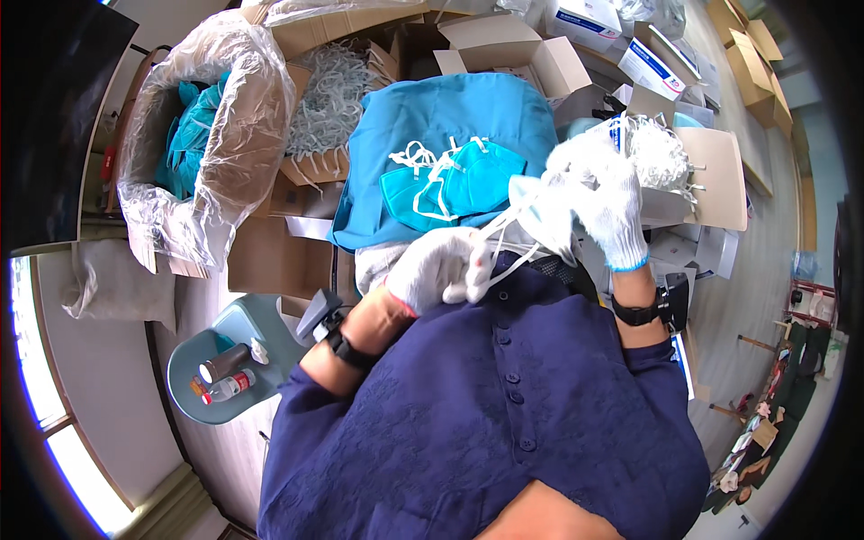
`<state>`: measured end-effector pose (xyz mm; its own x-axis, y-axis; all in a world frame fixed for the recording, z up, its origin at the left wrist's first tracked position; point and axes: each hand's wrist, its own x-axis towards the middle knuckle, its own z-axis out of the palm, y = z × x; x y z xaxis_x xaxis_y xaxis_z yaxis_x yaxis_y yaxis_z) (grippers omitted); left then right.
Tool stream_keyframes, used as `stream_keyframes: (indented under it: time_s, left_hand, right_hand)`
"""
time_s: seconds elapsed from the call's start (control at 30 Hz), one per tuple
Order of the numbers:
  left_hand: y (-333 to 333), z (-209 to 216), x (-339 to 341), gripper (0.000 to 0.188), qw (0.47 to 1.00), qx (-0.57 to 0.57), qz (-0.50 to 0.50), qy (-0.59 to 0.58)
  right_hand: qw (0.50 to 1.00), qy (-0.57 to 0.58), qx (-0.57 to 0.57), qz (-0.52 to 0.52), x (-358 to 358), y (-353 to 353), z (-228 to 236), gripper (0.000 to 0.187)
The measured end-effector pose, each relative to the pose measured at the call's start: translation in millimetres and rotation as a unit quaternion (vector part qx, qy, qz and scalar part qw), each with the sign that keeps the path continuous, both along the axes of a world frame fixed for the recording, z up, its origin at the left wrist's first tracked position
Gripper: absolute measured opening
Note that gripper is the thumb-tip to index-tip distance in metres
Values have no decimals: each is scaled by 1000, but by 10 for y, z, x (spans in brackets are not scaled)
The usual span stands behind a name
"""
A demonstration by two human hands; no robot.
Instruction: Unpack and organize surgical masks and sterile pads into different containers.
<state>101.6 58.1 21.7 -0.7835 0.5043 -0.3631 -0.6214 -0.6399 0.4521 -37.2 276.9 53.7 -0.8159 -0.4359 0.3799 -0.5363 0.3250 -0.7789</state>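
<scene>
Both my hands wear white knit gloves. My right hand (pixel 601 193) grips a pale face mask (pixel 547 214) by its right side, over my lap. White elastic straps (pixel 511 225) run from this mask to my left hand (pixel 443 268), whose fingers are closed round them. Just beyond, teal face masks (pixel 454 184) with white straps lie flat, overlapping, on a blue cloth (pixel 396 112). How many masks lie there I cannot tell. My right fingertips are partly hidden behind the glove and mask.
At the far left stands a plastic-lined carton (pixel 238 166) holding teal masks. Beside it a box holds loose white straps (pixel 328 99); another strap pile (pixel 661 153) sits in a box right of my right hand. A grey-green stool (pixel 193 360) carries bottles. Open cartons (pixel 513 54) stand behind.
</scene>
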Motion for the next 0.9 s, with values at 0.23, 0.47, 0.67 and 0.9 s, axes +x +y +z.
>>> stream_keyframes:
  time_s: [0.23, 0.47, 0.67, 0.9]
  left_hand:
    - [6, -47, -286, 43, 980, 175, 46, -88]
    - [-345, -94, -795, 25, 905, -400, 77, 121]
    - [-302, -352, -1530, 29, 552, -753, -15, 359]
    - [-573, -390, -1449, 33, 596, -697, -169, 362]
  right_hand:
    - [974, -196, -112, 27, 90, 134, 135, 18]
    - [737, -510, -422, 138, 39, 375, -26, 29]
    - [655, -578, -477, 96, -14, 488, -175, 52]
    - [819, -465, -336, -11, -84, 372, -191, 35]
